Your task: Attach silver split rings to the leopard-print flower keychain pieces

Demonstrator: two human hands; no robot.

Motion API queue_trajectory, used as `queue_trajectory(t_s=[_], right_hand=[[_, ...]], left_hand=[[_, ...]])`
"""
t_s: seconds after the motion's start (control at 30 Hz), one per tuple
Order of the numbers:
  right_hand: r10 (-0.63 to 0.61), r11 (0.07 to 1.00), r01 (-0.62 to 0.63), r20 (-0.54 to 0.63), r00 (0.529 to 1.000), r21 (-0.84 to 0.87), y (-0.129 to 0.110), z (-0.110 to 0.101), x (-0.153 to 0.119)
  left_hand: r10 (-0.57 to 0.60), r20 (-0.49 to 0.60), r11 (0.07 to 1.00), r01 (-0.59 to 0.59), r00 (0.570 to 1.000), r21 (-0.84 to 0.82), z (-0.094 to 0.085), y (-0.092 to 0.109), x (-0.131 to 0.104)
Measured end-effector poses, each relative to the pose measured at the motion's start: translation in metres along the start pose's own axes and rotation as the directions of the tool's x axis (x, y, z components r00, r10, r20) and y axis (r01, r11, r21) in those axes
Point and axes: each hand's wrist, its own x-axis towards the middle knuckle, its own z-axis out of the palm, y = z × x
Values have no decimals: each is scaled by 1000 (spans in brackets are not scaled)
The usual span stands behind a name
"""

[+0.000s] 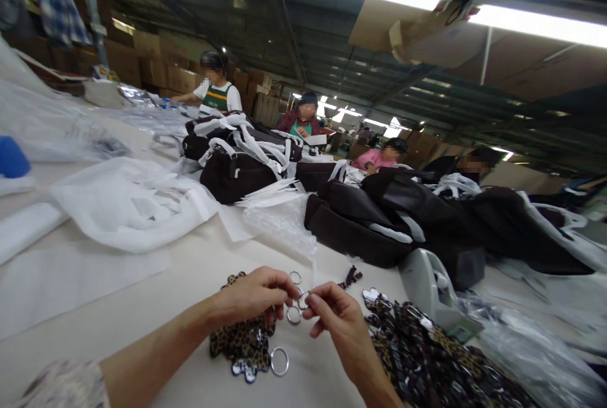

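The left hand (pixel 253 297) and the right hand (pixel 339 319) meet low in the view over the white table (pixel 190 281), fingertips almost touching. Between them they pinch a small metal split ring (pixel 302 300); each hand is closed narrow, thumb against forefinger, on that ring. A second ring (pixel 293 315) hangs just below the pinch, and it is too small to tell whether the 2 are linked. A third ring (pixel 295 278) lies on the table just beyond the fingers.

Under the left hand sits a short stack of leopard-print tags (pixel 244 341), flat and glossy, with a larger key ring (pixel 279 362) at its near edge. To the right spreads a big heap of the same tags (pixel 427 357), dark and shiny.

By the look of it, the step in hand is prising a ring open or threading it; the next move seems to call for a firm nail-edge grip and a small twist, since the wire is thin, springy and slick.

Further out stand a grey tape dispenser (pixel 429 294), dark brown bags (pixel 360 224) with white straps, crinkled clear plastic (pixel 284 224) and soft white cloth sacks (pixel 128 202). Across the table several other people work at their own piles.
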Motion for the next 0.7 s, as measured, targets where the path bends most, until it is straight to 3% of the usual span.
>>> queue_trajectory(t_s=[0.1, 0.27, 0.5, 0.6, 0.7], right_hand=[[5, 996, -1, -43, 999, 94, -5, 5, -2], [-32, 988, 38, -41, 999, 152, -6, 11, -5], [-127, 986, 124, 20, 992, 116, -2, 6, -6], [-247, 969, 248, 90, 965, 5, 0, 1, -5], [-413, 877, 439, 161, 896, -196, 0, -2, -6]], left_hand=[[13, 40, 986, -6, 999, -167, 6, 2, -2], [18, -9, 962, -20, 1000, -271, 10, -3, 0], [-1, 30, 930, 11, 1000, -367, 9, -1, -1], [-30, 58, 900, 52, 998, -432, 7, -4, 0], [-58, 75, 884, 86, 996, -459, 6, -8, 2]])
